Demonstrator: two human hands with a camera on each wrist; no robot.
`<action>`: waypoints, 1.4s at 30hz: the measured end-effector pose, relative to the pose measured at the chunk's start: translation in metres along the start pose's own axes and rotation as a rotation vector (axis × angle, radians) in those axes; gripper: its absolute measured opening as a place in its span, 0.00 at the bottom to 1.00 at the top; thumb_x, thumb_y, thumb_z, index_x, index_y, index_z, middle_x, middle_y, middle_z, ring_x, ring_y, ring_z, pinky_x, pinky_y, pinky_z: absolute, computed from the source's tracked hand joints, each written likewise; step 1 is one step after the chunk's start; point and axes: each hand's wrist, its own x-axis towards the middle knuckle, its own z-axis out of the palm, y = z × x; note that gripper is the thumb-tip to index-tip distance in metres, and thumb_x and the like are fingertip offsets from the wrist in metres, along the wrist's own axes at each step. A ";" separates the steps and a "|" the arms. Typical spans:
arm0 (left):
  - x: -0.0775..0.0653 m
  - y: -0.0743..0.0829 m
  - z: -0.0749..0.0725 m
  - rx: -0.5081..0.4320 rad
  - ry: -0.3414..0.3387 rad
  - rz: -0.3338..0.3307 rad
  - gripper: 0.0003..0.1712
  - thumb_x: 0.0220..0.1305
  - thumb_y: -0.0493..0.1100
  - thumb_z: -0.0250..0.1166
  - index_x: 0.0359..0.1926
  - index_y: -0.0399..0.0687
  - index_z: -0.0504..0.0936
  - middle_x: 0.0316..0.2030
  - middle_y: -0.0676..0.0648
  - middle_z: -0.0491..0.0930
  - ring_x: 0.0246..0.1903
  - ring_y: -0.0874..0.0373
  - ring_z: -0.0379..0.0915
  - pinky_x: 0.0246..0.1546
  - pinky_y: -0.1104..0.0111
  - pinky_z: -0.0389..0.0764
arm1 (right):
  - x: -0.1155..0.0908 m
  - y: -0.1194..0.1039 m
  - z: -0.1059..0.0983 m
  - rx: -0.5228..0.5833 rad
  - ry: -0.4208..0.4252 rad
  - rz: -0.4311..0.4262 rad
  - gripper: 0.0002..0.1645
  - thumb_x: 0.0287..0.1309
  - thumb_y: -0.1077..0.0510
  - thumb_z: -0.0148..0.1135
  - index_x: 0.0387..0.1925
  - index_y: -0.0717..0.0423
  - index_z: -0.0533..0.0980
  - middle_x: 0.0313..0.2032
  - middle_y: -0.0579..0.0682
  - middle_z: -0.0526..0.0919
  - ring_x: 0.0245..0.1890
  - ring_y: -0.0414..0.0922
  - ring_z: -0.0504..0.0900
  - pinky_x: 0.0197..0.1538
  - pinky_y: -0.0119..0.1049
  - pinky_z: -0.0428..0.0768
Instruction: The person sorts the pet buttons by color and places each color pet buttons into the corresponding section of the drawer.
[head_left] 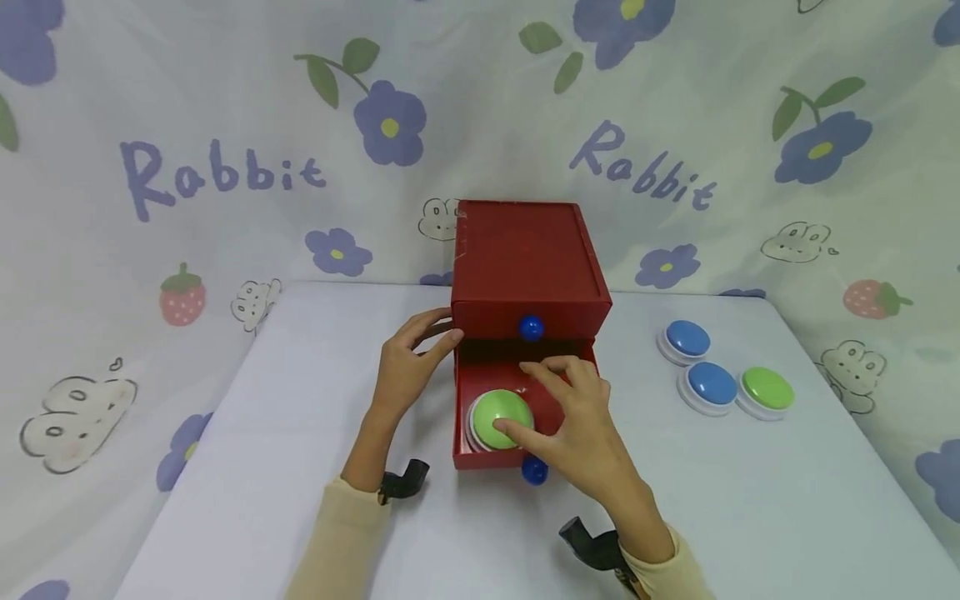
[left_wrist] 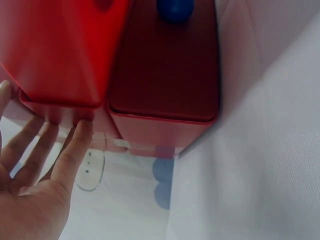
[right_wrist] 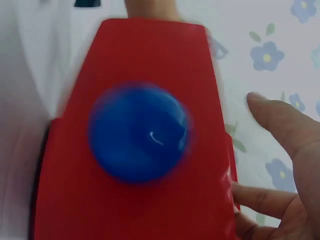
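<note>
A red two-drawer box (head_left: 528,250) stands at the back of the white table, its lower drawer (head_left: 491,461) pulled out. In that drawer's front left lies a green-topped round push button (head_left: 501,417) on a white base. My left hand (head_left: 405,371) rests its fingers against the box's left side; the left wrist view shows these fingers (left_wrist: 72,150) fairly straight along it. Over the open drawer is my right hand (head_left: 581,425), thumb and fingers spread, with the thumb in front of the green button. Whether the thumb touches it, I cannot tell.
To the right of the box are two blue push buttons (head_left: 687,337) (head_left: 712,383) and another green one (head_left: 767,388). Blue ball knobs (head_left: 532,328) (head_left: 535,471) stick out from both drawers. A patterned cloth (head_left: 247,100) hangs behind the table.
</note>
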 end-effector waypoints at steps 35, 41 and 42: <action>0.001 -0.005 0.005 -0.002 0.005 -0.016 0.25 0.68 0.45 0.67 0.64 0.47 0.78 0.60 0.48 0.76 0.59 0.46 0.75 0.54 0.51 0.80 | -0.019 0.204 -0.119 -0.276 0.279 0.640 0.37 0.64 0.46 0.64 0.66 0.65 0.69 0.63 0.70 0.62 0.65 0.68 0.57 0.56 0.67 0.58; 0.000 -0.003 0.005 0.004 0.001 -0.018 0.25 0.68 0.45 0.67 0.65 0.46 0.78 0.61 0.48 0.76 0.59 0.49 0.75 0.54 0.52 0.80 | -0.030 0.233 -0.129 -0.300 0.269 0.766 0.43 0.64 0.44 0.64 0.69 0.67 0.65 0.65 0.75 0.57 0.67 0.70 0.53 0.58 0.69 0.54; 0.000 -0.003 0.005 0.001 -0.002 -0.018 0.25 0.68 0.45 0.67 0.65 0.46 0.77 0.61 0.47 0.76 0.59 0.49 0.75 0.54 0.52 0.80 | -0.032 0.236 -0.131 -0.306 0.271 0.784 0.43 0.63 0.44 0.64 0.69 0.68 0.64 0.65 0.75 0.57 0.67 0.70 0.52 0.58 0.69 0.53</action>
